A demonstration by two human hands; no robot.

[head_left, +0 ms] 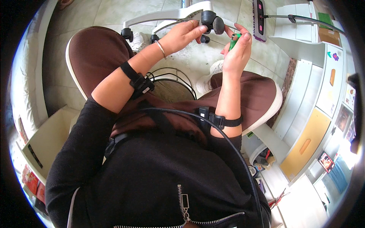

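My left hand point(186, 36) is closed on the end of a white chair-base leg point(171, 14) at the black caster point(208, 19), its thumb against the wheel. My right hand point(237, 55), just right of that caster, is closed round a small green object point(233, 43) with a metal top, like a lighter or small tool; the fingertips rise beside the wheel. Further black casters point(127, 34) hang from the other legs. Part of my left fingers is hidden behind the leg and caster.
My bent knees frame the tiled floor point(97, 15). A mop head point(259, 21) lies at the upper right. White drawers point(329, 87) and shelving line the right, an open cream box point(57, 125) is at left, and a black cable point(178, 112) crosses my lap.
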